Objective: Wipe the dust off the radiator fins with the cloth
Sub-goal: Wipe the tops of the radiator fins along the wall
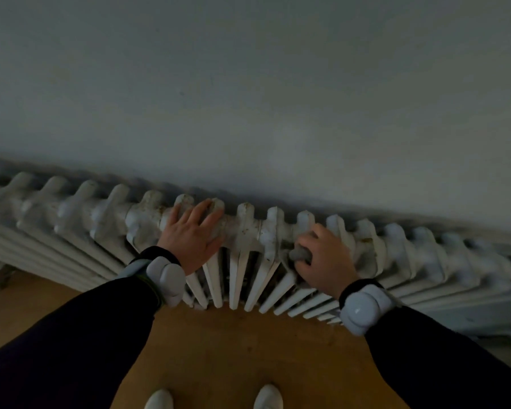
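Observation:
A long white ribbed radiator (248,228) runs along the wall, its fin tops stained and dusty near the middle. My left hand (194,234) lies flat on the fin tops, fingers spread, holding nothing. My right hand (322,255) is clenched on a small grey cloth (300,254), bunched up and pressed against a fin just right of centre. Most of the cloth is hidden under my fingers.
A plain pale wall (248,98) rises directly behind the radiator. Wooden floor (233,349) lies below, with my two white shoes (213,398) at the bottom edge. A pale band (362,309) sits on each wrist over dark sleeves.

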### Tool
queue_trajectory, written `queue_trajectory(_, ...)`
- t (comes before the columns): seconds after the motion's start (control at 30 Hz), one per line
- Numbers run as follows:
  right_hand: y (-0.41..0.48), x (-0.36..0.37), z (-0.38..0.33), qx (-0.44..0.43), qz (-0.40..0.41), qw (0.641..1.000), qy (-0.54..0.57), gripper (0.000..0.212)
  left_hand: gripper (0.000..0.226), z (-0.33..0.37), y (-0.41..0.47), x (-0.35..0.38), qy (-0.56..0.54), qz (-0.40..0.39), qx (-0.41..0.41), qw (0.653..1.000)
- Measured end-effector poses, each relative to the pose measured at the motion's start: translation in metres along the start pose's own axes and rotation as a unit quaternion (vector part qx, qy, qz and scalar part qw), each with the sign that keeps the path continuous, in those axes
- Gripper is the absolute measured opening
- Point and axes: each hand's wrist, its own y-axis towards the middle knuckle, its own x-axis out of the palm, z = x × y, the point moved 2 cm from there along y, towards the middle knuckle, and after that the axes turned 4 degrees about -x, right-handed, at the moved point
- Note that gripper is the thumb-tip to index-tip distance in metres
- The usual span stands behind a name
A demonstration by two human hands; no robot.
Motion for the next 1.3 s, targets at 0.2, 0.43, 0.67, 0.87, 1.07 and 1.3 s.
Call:
queue_trajectory(0.2,0.022,-0.029,-0.012,-0.018,-0.053,0.998,0.029,0.047,0.078,-0.009,0.014,-0.017,-0.069,0.025,0.005,0.997)
queue_trajectory(0.43,0.08,-0.022,-0.03,0.073,-0.002,0.997,0.034,0.025,0.059,-0.04,0.026,-0.023,-0.041,-0.001,-0.068,0.997)
queue_trajectory(0.67,0.057,0.013,-0.041,0.137,-0.036,0.989,-0.035,0.028,0.06,-0.045,0.015,-0.002,-0.024,-0.043,-0.063,0.997)
queue_trajectory(0.87,0.027,0.019,-0.048,0.096,-0.034,0.995,-0.021,0.021,0.06,-0.044,0.013,-0.007,-0.035,-0.063,-0.062,0.995)
queue_trajectory(1.07,0.02,0.011,-0.049,0.063,-0.123,0.99,-0.005,0.046,0.062,-0.045,0.012,-0.008,-0.035,-0.07,-0.061,0.995)
queue_trajectory(1.3,0.082,-0.021,-0.07,0.02,-0.039,0.998,0.037,0.017,0.075,-0.058,0.02,-0.019,-0.086,-0.024,-0.047,0.995)
